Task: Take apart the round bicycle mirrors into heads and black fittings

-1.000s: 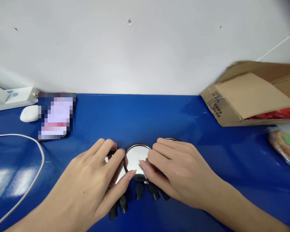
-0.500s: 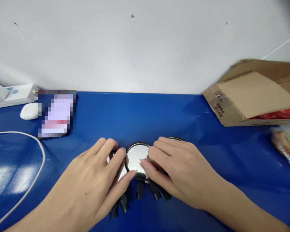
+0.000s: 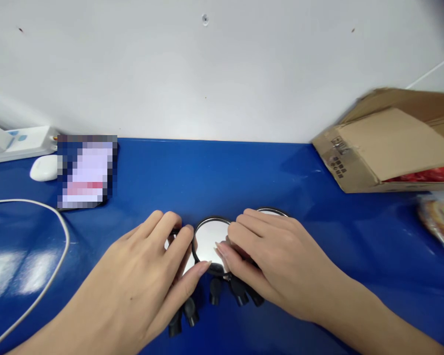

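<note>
Several small round mirrors with thin black rims lie close together on the blue tabletop. The middle round mirror (image 3: 209,239) shows its bright face between my hands. My left hand (image 3: 151,266) is closed over the mirrors at the left, its thumb reaching the middle one's lower edge. My right hand (image 3: 274,251) is curled over the mirrors at the right, thumb tip against the middle face; the far right mirror (image 3: 272,211) peeks out behind the knuckles. Black mounts (image 3: 215,292) stick out toward me below the rims. My palms hide most of the outer mirrors.
At the left are a blurred-out phone (image 3: 87,172), a white rounded case (image 3: 44,167), a white power strip (image 3: 33,140) and a looping white cable (image 3: 64,231). A cardboard box (image 3: 399,143) and a wrapped round item (image 3: 442,219) are at the right. A white wall (image 3: 222,74) stands behind.
The view has shifted very slightly. Both hands keep the same grip on the mirrors, and nothing else has visibly moved.
</note>
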{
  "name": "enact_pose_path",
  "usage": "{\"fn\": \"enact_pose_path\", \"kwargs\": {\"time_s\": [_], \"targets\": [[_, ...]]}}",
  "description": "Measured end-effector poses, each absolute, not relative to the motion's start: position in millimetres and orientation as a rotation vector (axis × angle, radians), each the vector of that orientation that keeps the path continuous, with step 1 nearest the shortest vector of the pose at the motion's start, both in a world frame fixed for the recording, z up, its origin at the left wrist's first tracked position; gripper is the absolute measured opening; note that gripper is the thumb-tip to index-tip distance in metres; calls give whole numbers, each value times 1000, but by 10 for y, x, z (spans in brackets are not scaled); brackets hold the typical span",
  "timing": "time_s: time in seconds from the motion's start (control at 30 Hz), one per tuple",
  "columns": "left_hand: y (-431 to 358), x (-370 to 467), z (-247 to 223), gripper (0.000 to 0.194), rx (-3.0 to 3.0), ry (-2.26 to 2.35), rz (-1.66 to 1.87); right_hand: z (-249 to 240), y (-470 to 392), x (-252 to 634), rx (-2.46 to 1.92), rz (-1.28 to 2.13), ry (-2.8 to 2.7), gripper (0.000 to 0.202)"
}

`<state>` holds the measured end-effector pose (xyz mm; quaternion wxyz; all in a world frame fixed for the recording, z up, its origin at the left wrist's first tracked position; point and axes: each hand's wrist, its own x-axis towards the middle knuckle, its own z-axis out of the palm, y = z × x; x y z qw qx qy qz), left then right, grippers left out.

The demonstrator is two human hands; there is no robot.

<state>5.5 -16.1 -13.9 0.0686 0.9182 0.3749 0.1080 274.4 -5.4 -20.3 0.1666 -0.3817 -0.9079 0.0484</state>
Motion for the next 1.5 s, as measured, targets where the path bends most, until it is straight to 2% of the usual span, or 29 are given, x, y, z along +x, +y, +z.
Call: {"fn": "enact_pose_path", "kwargs": {"time_s": [0.63, 1.37, 1.43, 1.5], "targets": [[-174, 58, -145, 52, 2811, 1150, 336, -174, -56, 2746, -1100, 129, -2591, 42], [-203, 46, -128, 71, 2886, 1106, 249, -96, -56, 2709, -1152, 104, -2609, 44], [-199, 35, -132, 67, 2844, 1098, 242, -99, -54, 2707, -1156, 100, -2610, 44], [-193, 28, -144, 55, 2808, 1105, 268, -105, -55, 2711, -1152, 104, -2619, 43]]}}
